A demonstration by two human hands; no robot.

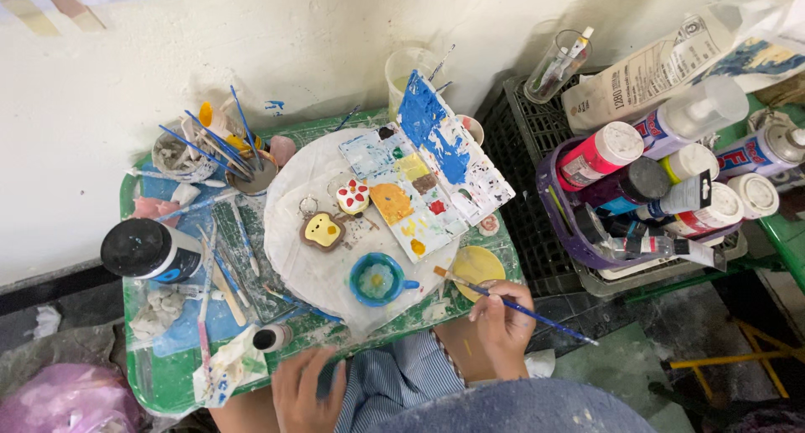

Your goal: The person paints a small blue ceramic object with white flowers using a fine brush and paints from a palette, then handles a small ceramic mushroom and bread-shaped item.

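Note:
My right hand [501, 324] grips a thin blue-handled paintbrush [511, 305] at the table's front right edge, its bristle tip over a small yellow dish [480, 267]. At the front edge my left hand [306, 389] rests with fingers curled on the green table [168, 374], close to a small paint bottle [270, 338]; whether it holds anything I cannot tell. On a round white cloth [302, 265] lie a small blue cup [376, 280], a brown and yellow clay charm [324, 230] and a white charm with red dots [353, 196]. A paint-smeared open palette [423, 169] lies behind them.
A cup of blue brushes [226, 144], a black-capped jar [149, 250] and loose brushes crowd the table's left side. To the right a purple basket [560, 223] with several paint bottles sits on a black crate [520, 140]. A white wall is behind.

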